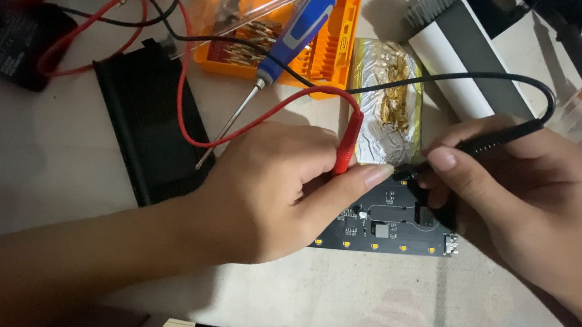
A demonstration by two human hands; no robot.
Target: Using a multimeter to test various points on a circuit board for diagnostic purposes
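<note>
Pale tabletop [52, 167]: screwdriver [281, 53], orange bit case [329, 50] behind probing hands [268, 196].

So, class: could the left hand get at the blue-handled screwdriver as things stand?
Probably not freely. The left hand is closed on the red probe, so it would have to let go. Otherwise the blue-handled screwdriver lies uncovered across the orange bit case, just beyond it.

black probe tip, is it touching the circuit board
Cannot tell. In the head view the right hand holds the black probe over the dark circuit board, but fingers hide the tip.
</note>
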